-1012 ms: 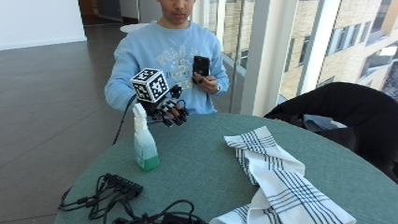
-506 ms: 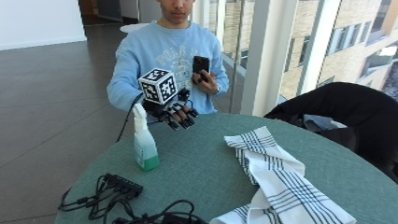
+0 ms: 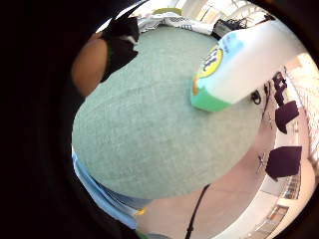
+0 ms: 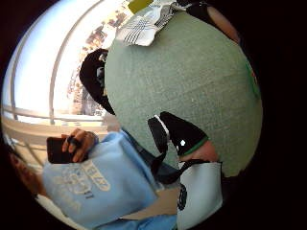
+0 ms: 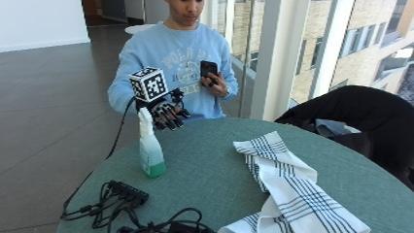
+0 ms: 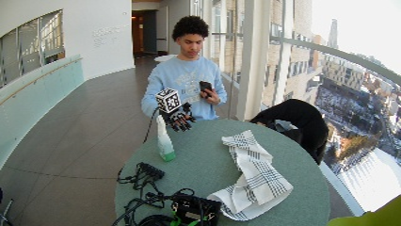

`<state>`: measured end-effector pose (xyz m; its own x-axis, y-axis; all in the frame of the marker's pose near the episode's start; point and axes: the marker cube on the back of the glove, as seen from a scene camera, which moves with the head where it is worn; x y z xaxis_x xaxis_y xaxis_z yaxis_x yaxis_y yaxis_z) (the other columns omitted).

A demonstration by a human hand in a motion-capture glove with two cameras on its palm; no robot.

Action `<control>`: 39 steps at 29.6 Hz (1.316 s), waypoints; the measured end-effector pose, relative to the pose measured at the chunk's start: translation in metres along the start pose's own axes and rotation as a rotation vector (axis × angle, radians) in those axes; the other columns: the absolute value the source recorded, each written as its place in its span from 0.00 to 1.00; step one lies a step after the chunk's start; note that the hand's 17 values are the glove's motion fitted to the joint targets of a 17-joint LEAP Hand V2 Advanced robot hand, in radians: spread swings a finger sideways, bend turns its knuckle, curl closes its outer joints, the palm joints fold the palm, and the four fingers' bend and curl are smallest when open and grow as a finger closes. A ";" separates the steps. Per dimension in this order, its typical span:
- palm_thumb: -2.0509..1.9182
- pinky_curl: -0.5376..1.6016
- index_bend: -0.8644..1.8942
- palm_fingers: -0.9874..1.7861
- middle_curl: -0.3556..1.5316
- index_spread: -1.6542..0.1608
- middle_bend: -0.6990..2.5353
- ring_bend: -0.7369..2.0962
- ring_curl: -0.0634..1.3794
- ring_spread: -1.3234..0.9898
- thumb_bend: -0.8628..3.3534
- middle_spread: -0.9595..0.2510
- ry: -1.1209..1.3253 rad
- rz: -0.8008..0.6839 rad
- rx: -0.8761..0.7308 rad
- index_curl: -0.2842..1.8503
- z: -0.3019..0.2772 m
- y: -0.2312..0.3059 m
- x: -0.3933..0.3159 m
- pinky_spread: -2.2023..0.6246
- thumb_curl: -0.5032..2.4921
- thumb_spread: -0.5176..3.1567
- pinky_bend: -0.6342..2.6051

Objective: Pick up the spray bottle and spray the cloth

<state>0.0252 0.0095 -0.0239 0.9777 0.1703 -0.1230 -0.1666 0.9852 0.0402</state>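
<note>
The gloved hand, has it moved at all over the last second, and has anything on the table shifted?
The gloved right hand has drifted slightly toward the cloth side and a little down, hovering behind the top of the spray bottle without gripping it. The bottle stays upright on the green table, the striped cloth lies as before, and the bare hand still holds the phone.

A round green counter point(image 5: 213, 184) stood on a grey tiled floor point(image 6: 75, 141) in a curved corridor. Tall windows point(image 6: 294, 61) with pale frames ran along one side, showing brick buildings in bright daylight. A white wall point(image 6: 106, 42) and a glass railing point(image 6: 37, 89) lined the other side. A black chair point(image 5: 362, 116) stood beside the counter.
</note>
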 end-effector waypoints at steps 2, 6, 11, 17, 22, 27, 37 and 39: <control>0.66 0.39 0.35 0.55 0.35 0.69 0.29 0.35 0.22 0.57 0.23 0.73 -0.001 0.029 0.020 0.25 -0.007 0.011 0.010 0.86 0.25 0.43 0.29; 0.66 0.39 0.35 0.57 0.36 0.69 0.29 0.36 0.23 0.57 0.22 0.73 -0.002 0.112 0.055 0.25 -0.018 0.026 0.039 0.85 0.25 0.42 0.30; 0.65 0.39 0.36 0.61 0.37 0.70 0.30 0.38 0.24 0.56 0.20 0.72 -0.054 0.236 0.217 0.25 -0.027 0.037 0.091 0.85 0.25 0.42 0.28; 0.64 0.40 0.36 0.63 0.38 0.71 0.30 0.39 0.26 0.56 0.20 0.72 -0.120 0.403 0.280 0.26 -0.034 0.038 0.129 0.84 0.25 0.40 0.28; 0.64 0.40 0.35 0.61 0.38 0.72 0.30 0.39 0.27 0.56 0.20 0.72 -0.244 0.470 0.282 0.25 -0.031 0.032 0.146 0.84 0.26 0.40 0.28; 0.64 0.41 0.33 0.59 0.39 0.72 0.30 0.39 0.27 0.56 0.20 0.72 -0.422 0.510 0.342 0.24 -0.022 0.010 0.156 0.84 0.26 0.39 0.30; 0.64 0.43 0.33 0.55 0.39 0.71 0.30 0.39 0.27 0.57 0.20 0.74 -0.706 0.503 0.350 0.21 0.007 -0.027 0.159 0.84 0.26 0.38 0.34; 0.64 0.43 0.33 0.55 0.39 0.71 0.30 0.39 0.27 0.57 0.20 0.74 -0.737 0.501 0.353 0.21 0.011 -0.033 0.158 0.84 0.26 0.38 0.34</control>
<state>0.1862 0.0034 -0.0333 0.6586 0.3970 0.6393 -0.6567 0.7181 0.2305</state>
